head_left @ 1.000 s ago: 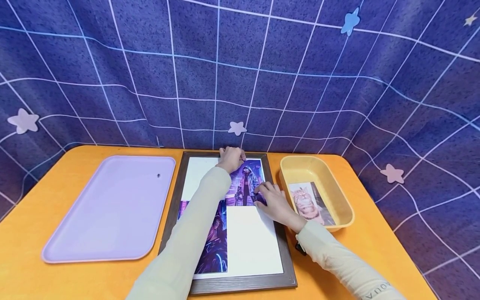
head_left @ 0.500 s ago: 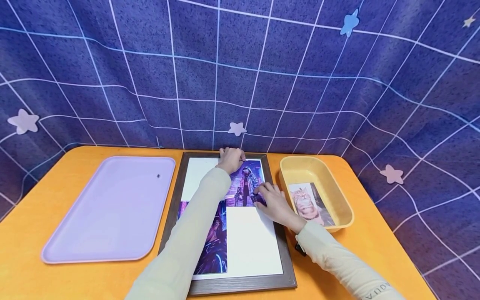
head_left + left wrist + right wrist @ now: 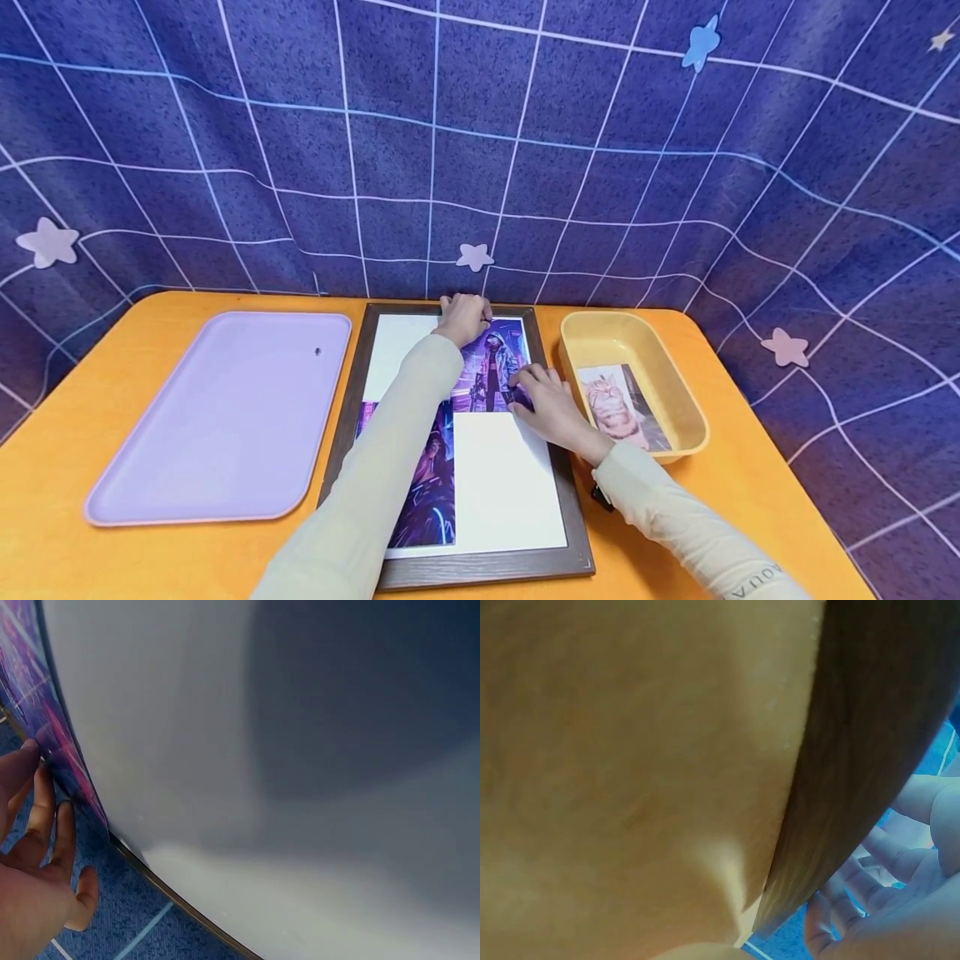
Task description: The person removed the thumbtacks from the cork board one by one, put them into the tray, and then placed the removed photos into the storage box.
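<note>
1. Versus half a second ago: no shift we can see; both hands stay put at the hooded-figure picture (image 3: 493, 367), upper right of the white board (image 3: 510, 483).
2. Two hands: left hand (image 3: 463, 318) seems to pinch its top edge; right hand (image 3: 553, 408) has its fingers at the right edge, but we can't tell if they're gripping.
3. Two pictures on the board; second picture (image 3: 427, 508) lower left.
4. One dark frame (image 3: 487, 568), one lilac tray (image 3: 225, 425), one yellow bin (image 3: 667, 367) holding a cat photo (image 3: 611, 408).
</note>
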Motion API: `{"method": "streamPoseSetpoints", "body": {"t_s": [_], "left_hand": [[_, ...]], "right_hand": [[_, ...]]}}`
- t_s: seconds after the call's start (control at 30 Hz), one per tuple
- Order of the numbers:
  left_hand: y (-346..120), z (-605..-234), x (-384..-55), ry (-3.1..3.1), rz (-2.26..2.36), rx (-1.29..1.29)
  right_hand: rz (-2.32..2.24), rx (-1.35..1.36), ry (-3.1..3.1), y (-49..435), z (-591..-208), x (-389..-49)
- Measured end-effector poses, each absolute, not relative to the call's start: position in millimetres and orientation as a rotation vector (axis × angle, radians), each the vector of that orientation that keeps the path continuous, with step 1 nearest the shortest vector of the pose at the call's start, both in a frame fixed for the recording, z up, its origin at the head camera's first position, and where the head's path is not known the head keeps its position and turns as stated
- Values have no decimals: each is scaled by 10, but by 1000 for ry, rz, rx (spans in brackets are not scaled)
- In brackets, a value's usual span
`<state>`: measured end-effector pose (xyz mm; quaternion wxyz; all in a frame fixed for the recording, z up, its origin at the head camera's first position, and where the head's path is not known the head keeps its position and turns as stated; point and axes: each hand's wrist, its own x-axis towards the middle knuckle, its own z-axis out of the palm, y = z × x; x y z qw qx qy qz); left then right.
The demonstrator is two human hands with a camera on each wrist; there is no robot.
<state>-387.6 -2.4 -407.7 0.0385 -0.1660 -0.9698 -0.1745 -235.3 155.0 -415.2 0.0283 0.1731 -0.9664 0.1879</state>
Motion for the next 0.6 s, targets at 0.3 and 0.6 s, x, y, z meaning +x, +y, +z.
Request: {"method": "streamPoseSetpoints", "body": {"t_s": [0.3,0.6], "left_hand": [[-32,-4075,-3878,-2978,-488,-539],[-14,-4084,-3876,-2956,-409,-573]], "right_hand": [[578,528,-2992,1548,-4154,-2356],[584,540,-2985,1557,-4162,-2352]]}}
